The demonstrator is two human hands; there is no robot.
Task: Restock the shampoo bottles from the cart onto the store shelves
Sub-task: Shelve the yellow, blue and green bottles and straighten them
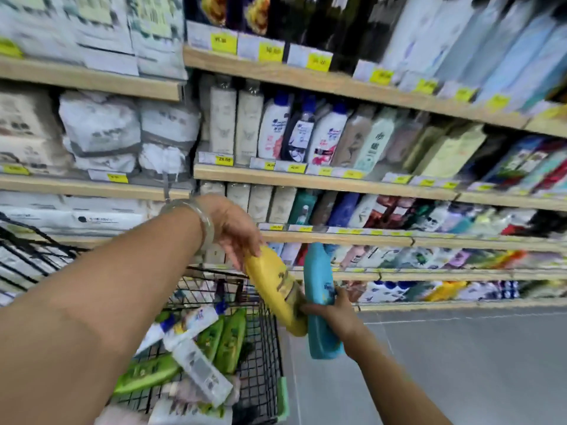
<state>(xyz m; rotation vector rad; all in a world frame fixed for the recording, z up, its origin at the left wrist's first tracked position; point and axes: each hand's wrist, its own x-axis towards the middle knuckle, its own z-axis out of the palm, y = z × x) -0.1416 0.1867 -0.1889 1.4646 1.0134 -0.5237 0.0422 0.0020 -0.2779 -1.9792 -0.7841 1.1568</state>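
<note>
1. The shelving [337, 182] fills the upper view: wooden-edged tiers packed with upright shampoo bottles on the right and centre, and bagged paper packs [98, 124] on the left. I judge the step in hand to be carrying two bottles from the cart to these tiers. Neither bottle is on a shelf yet.
2. The floor [460, 363] is plain grey tile running along the foot of the shelves, in a store aisle.
3. The black wire cart [270, 348] stands at the lower left, just beside the shelving. It holds several green bottles [230, 342] and a clear-white bottle [199, 369] lying on their sides, so plenty of stock is left.
4. The teal bottle [319, 280] stands near upright in the air, in front of the lower tiers. The right hand [334, 314] has its fingers wrapped round the lower half.
5. The yellow bottle [276, 283] is tilted, its lower end touching the teal bottle and the right hand's fingertips. The left hand [236, 231] curls its fingers over the upper end, gripping it.
6. Next move, as I judge it: separate the two bottles, find the row matching each among the crowded tiers, and slide each in upright with its label facing out. Motion blur hides which rows have gaps.
7. A pale bangle [205, 222] sits on the left wrist.
8. Yellow price tags [224, 161] line the shelf edges. Most are too blurred to read.
</note>
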